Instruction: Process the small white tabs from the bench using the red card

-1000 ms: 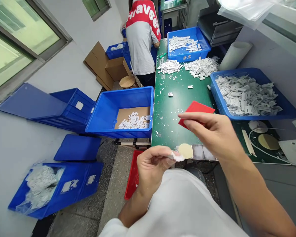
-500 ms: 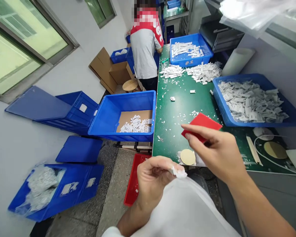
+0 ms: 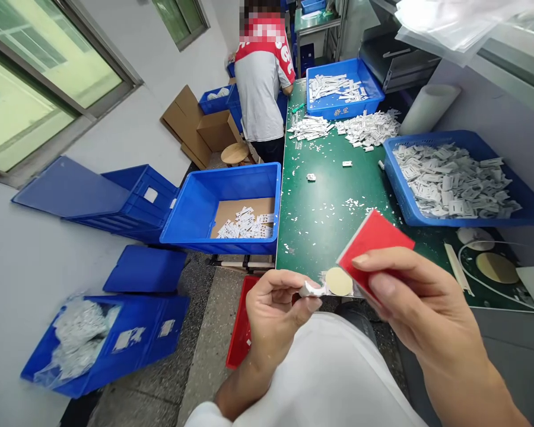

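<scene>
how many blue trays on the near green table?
2. One blue tray sits toward the table's far end; the second tray is along its right side, beyond the right hand. No others seem hidden.

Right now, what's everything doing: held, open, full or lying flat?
left grip: pinching a white piece
right grip: holding a red pad
red pad: tilted
table: strewn with white bits
blue bin beside table: open, partly filled
blue basket: open, heaped
far blue tray: open, partly filled
yellow disc: flat
round stool: upright

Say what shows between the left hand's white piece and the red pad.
In the head view, a round cream disc on the green table shows between the white piece and the red pad.
</scene>
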Demonstrator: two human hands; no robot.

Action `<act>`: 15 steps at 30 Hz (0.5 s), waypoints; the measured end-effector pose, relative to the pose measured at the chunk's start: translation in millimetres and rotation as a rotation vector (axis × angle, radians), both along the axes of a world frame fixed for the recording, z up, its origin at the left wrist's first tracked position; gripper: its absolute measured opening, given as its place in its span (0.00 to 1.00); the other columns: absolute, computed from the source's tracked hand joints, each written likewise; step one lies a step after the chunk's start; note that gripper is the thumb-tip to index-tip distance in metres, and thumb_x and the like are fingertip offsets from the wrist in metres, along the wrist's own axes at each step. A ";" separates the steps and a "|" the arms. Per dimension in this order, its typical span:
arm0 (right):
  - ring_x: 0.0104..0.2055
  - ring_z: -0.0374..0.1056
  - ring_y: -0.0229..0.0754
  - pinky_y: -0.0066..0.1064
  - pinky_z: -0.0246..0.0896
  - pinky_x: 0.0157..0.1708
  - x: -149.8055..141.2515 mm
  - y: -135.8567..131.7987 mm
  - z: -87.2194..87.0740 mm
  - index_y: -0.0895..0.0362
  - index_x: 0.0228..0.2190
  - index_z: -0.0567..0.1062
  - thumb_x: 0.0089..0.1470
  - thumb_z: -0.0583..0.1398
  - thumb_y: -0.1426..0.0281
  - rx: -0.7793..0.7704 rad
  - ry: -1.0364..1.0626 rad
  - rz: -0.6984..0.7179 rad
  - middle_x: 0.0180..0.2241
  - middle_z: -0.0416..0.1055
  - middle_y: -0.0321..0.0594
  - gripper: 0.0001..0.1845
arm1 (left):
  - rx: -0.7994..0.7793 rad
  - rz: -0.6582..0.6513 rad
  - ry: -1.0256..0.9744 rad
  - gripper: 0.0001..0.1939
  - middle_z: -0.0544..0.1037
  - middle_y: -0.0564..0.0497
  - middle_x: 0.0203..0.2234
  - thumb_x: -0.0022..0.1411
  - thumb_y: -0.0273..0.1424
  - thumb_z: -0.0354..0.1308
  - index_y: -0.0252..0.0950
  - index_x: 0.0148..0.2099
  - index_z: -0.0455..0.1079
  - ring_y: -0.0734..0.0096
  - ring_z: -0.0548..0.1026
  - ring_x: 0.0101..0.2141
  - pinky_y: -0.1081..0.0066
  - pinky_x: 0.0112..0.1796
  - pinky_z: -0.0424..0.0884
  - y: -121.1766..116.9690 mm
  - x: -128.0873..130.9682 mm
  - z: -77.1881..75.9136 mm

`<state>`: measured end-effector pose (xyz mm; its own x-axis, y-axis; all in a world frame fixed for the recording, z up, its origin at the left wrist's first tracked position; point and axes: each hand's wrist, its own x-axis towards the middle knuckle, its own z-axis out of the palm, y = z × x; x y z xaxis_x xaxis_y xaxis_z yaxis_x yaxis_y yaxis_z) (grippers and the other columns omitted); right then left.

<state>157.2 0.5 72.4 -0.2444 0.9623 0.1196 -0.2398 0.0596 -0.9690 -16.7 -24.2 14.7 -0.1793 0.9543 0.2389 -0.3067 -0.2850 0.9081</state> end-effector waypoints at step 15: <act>0.24 0.64 0.35 0.25 0.57 0.19 -1.7 20.1 -5.0 0.53 0.32 0.85 0.49 0.71 0.59 -0.160 -0.086 -0.022 0.25 0.76 0.39 0.11 | 0.584 0.201 0.510 0.17 0.84 0.52 0.39 0.56 0.17 0.66 0.37 0.47 0.75 0.63 0.83 0.38 0.60 0.38 0.85 -0.7 -10.1 -5.2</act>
